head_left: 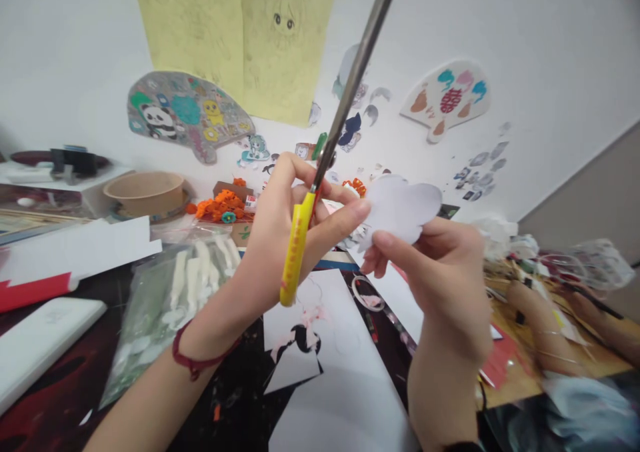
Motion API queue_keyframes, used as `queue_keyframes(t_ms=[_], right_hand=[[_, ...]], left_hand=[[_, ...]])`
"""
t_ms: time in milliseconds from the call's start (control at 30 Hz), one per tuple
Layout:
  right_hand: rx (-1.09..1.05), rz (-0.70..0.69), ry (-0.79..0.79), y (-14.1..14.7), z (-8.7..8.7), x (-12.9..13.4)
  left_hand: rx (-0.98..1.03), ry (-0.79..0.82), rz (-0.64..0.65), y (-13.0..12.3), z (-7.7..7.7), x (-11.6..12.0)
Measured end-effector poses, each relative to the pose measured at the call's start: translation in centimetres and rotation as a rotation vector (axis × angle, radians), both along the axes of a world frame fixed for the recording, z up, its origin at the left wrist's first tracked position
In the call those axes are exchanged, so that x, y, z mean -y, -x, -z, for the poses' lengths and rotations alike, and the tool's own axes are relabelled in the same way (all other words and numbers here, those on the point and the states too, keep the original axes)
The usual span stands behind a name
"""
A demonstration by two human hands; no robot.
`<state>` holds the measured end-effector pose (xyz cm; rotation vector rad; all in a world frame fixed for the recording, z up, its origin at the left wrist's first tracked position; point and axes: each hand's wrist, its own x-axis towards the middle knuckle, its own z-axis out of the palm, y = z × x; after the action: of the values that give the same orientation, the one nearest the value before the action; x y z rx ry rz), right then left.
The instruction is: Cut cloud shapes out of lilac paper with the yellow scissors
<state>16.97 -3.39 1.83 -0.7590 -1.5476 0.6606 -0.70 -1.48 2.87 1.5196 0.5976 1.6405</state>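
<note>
My left hand [305, 219] has a pair of scissors [297, 245] with a yellow handle lodged in it, the long metal blades pointing up. Its thumb and fingers also close on the left edge of a white paper cutout [400, 205] with a wavy, cloud-like outline. The cutout's right side and lower edge are pinched between the thumb and fingers of my right hand [445, 279]. Below both hands lie white paper sheets [345, 392] and paper scraps [295, 372] with pink and black drawing on them.
A clear bag of white pieces [155, 319] and a white box-shaped object [45, 345] lie at left. Behind are orange crafted flowers [223, 205] and a round tan container [145, 192]. Decorated fans [185, 112] hang on the wall. Another person's arm [547, 332] is at right.
</note>
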Motion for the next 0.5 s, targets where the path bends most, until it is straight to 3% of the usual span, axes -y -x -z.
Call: queue_keyframes(t_ms=[167, 300, 400, 500], right_hand=[[0.129, -0.028, -0.018, -0.4, 0.0, -0.2], [0.069, 0.027, -0.080, -0.8, 0.1, -1.2], [-0.029, 0.084, -0.274, -0.7, 0.0, -2.2], [-0.082, 0.239, -0.413, -0.6, -0.1, -2.8]], left_hand=[[-0.043, 0.037, -0.003, 0.2, 0.0, -0.2], [0.004, 0.015, 0.009, 0.2, 0.3, -0.1], [0.019, -0.029, -0.025, 0.1, 0.2, 0.1], [-0.015, -0.064, -0.124, 0.1, 0.0, 0.3]])
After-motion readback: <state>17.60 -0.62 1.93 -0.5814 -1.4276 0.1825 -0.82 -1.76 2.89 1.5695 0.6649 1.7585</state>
